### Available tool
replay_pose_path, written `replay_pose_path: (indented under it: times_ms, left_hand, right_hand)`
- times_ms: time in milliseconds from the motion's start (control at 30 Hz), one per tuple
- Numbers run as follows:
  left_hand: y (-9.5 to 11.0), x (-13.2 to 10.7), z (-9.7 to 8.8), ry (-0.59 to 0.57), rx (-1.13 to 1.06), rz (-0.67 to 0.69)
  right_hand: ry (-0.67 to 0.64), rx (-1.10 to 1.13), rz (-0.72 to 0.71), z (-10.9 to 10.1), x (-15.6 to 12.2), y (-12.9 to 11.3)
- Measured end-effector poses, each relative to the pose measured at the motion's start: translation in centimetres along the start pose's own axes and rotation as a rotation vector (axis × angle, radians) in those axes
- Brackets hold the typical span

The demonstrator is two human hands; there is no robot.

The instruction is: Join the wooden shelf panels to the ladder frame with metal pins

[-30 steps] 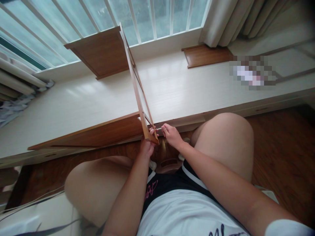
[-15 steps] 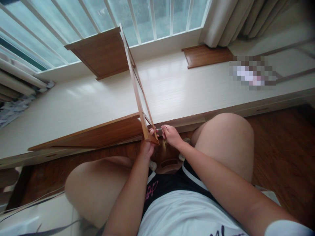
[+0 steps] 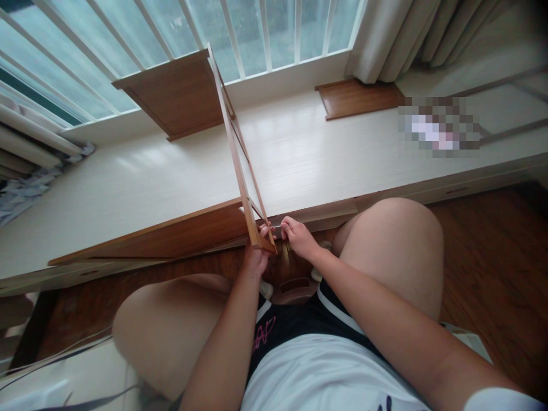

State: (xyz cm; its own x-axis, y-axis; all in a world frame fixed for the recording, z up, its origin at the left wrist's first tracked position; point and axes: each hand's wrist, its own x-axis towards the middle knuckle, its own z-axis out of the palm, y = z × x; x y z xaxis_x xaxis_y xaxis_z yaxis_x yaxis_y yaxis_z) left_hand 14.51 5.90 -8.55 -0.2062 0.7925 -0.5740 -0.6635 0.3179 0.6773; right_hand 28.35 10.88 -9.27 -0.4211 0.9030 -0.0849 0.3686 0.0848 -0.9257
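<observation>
A brown wooden shelf frame [image 3: 233,137] lies on its side on a white ledge [image 3: 325,154], with one shelf board [image 3: 171,97] near the window and another board [image 3: 162,237] at the ledge's near edge. My left hand [image 3: 257,254] grips the frame's near corner from below. Just right of that corner, my right hand [image 3: 297,237] is closed in a pinch on a small metal tool or screw that touches the frame; it is too small to name.
A loose brown board [image 3: 357,97] lies on the ledge by the curtain [image 3: 398,34]. My bare knees [image 3: 394,240] flank the hands above a dark wood floor [image 3: 496,274]. The barred window [image 3: 265,28] runs behind the ledge. A blurred patch sits at right.
</observation>
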Motion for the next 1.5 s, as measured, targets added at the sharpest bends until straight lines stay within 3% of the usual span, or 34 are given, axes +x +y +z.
replay_pose_path:
  times_ms: [233,600,800,1067,1300,1500]
  left_hand:
    - [0.0,0.0,-0.1,-0.011,-0.009,-0.011]
    - [0.0,-0.1,-0.2,-0.027,-0.007,0.002]
    - [-0.1,0.0,-0.1,-0.001,-0.008,0.017]
    - [-0.1,0.1,0.0,0.015,-0.005,0.024]
    - [-0.3,0.3,-0.1,0.009,0.001,0.035]
    - [-0.5,0.5,-0.3,0.009,0.006,0.037]
  right_hand:
    - [0.02,0.053,-0.016,0.3,0.5,0.2]
    - [-0.124,0.305,0.135,0.7,0.9,0.7]
    - [-0.126,0.357,0.118,0.2,0.7,-0.3]
    - [-0.196,0.602,0.163,0.3,-0.1,-0.5]
    - [-0.179,0.633,0.16,0.5,0.2,0.0]
    - [-0.176,0.648,0.268,0.6,0.6,0.2]
